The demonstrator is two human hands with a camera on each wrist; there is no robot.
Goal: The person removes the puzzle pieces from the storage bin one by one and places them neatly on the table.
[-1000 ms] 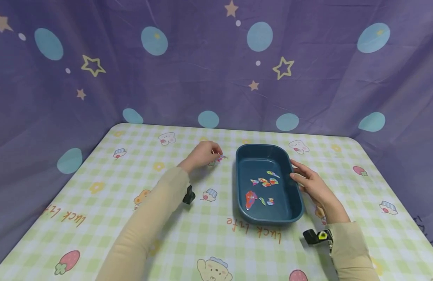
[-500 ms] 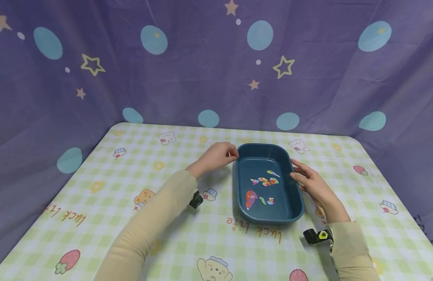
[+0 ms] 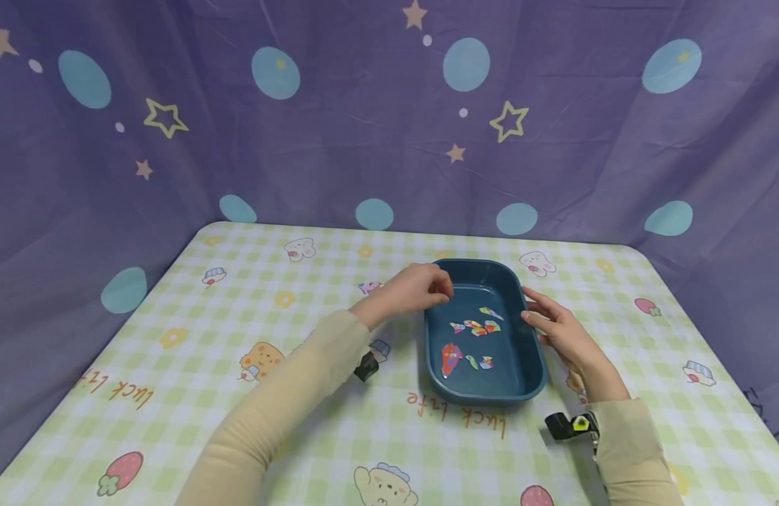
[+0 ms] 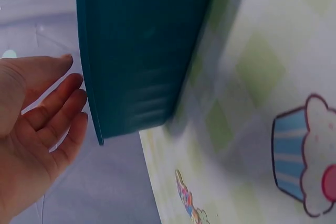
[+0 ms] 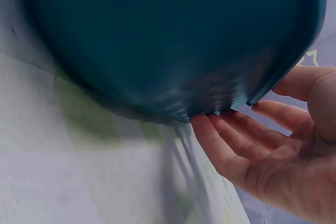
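A dark teal plastic tray [image 3: 484,399] stands on the table, right of the middle. Several small colourful sticker-like cut-outs [image 3: 452,360] lie on its floor, the largest of them red. My left hand [image 3: 414,289] reaches over the tray's left rim with thumb and forefinger drawn together; a cut-out it had at its fingertips is hidden there. In the left wrist view that hand [image 4: 39,124] is beside the tray's rim. My right hand [image 3: 563,337] holds the tray's right side, thumb at the rim and fingers [image 5: 220,145] against the outer wall.
Another small pink cut-out [image 3: 369,287] lies on the checked tablecloth [image 3: 193,393], just behind my left wrist. A purple patterned curtain [image 3: 364,140] hangs behind the table. Black wrist cameras [image 3: 367,367] are on both arms.
My left hand has moved right from the tablecloth to over the tray's left rim. The cut-out at its fingertips has gone from sight, and the pink one behind the wrist has come into view.
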